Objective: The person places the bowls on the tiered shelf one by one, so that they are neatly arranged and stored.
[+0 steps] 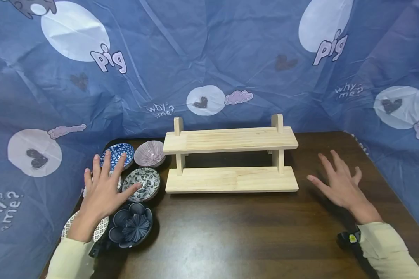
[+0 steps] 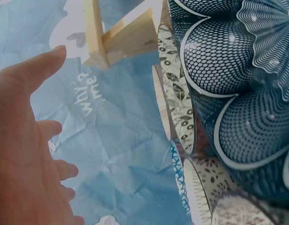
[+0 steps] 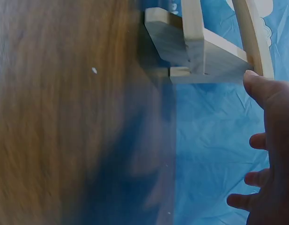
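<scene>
My left hand [image 1: 104, 182] hovers flat with fingers spread over a cluster of small patterned bowls at the table's left, holding nothing. Under it lie a blue triangle-patterned bowl [image 1: 120, 152], a pink ribbed bowl [image 1: 150, 153], a black-and-white leaf bowl [image 1: 144, 182] and a dark flower-shaped bowl [image 1: 130, 224]. The left wrist view shows the open left hand [image 2: 27, 154] beside the flower-shaped bowl [image 2: 238, 93]. My right hand [image 1: 336, 182] hovers open over the bare table, right of a two-tier wooden shelf [image 1: 230, 159]. The right wrist view shows the right hand [image 3: 270, 154] near the shelf [image 3: 200, 47].
A dark wooden table [image 1: 248, 232] carries everything. Blue printed cloth [image 1: 209, 58] hangs behind and at both sides. Another patterned dish [image 1: 99, 228] lies partly under my left wrist. A dark wrist device [image 1: 349, 238] sits on my right sleeve.
</scene>
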`<state>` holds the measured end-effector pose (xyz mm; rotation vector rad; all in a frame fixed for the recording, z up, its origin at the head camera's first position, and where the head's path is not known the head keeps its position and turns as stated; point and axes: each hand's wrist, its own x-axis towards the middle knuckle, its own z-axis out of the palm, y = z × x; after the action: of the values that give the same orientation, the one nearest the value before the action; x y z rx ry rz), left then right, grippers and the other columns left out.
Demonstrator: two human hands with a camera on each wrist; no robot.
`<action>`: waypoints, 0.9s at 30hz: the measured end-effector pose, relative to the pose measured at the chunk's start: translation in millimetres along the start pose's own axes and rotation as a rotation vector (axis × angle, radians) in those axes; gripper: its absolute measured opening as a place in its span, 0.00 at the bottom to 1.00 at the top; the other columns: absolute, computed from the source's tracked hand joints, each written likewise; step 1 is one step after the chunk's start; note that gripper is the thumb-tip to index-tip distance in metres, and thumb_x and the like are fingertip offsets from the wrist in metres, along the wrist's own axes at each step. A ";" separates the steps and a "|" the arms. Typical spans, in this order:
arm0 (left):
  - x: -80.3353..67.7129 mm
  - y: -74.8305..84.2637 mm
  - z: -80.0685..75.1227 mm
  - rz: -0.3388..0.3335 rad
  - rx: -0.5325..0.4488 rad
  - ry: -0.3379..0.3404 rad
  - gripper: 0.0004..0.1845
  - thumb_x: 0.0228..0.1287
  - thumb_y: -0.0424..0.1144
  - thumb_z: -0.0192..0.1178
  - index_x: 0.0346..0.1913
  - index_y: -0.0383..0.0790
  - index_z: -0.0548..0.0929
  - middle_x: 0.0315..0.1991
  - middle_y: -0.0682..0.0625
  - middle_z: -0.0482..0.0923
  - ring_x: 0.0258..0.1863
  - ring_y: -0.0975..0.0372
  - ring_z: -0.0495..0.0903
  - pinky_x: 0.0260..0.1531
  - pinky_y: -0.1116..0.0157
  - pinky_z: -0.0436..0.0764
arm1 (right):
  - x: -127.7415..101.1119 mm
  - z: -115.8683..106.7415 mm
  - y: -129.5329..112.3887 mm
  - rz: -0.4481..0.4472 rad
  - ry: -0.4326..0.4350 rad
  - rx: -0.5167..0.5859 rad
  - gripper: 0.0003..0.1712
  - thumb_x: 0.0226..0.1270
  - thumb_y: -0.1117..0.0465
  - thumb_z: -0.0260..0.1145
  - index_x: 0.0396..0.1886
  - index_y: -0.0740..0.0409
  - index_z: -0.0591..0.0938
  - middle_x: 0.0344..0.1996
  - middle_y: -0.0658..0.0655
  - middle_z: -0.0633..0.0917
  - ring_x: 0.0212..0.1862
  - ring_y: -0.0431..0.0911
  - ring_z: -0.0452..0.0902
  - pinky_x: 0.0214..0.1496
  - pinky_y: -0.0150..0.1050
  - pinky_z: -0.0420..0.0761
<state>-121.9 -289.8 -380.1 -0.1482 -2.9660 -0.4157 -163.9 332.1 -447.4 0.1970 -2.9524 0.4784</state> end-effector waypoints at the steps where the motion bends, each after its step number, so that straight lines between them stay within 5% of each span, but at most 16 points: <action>1: -2.2 -1.1 -0.8 -0.004 -0.002 0.005 0.53 0.63 0.67 0.59 0.82 0.52 0.44 0.81 0.32 0.31 0.79 0.34 0.25 0.69 0.24 0.32 | -0.1 2.2 -1.1 -0.003 -0.001 0.005 0.49 0.71 0.35 0.57 0.79 0.58 0.54 0.77 0.76 0.49 0.68 0.82 0.54 0.61 0.87 0.40; 11: -23.3 -13.1 -5.0 -0.026 -0.059 0.062 0.53 0.63 0.63 0.62 0.81 0.48 0.46 0.79 0.28 0.38 0.78 0.32 0.28 0.69 0.24 0.33 | -2.6 27.3 -9.3 -0.058 0.015 0.070 0.42 0.73 0.39 0.57 0.76 0.60 0.61 0.70 0.77 0.64 0.68 0.74 0.58 0.61 0.81 0.50; 27: -61.3 -37.4 -7.8 -0.132 -0.112 0.121 0.51 0.65 0.56 0.62 0.81 0.46 0.45 0.77 0.25 0.46 0.76 0.27 0.38 0.64 0.22 0.43 | -2.2 42.7 -10.9 -0.128 -0.029 0.225 0.32 0.76 0.49 0.58 0.75 0.53 0.66 0.71 0.73 0.67 0.70 0.73 0.60 0.58 0.79 0.58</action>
<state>-65.0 -332.5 -392.0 0.0593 -2.8427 -0.5860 -165.2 308.3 -484.6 0.4185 -2.8849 0.7939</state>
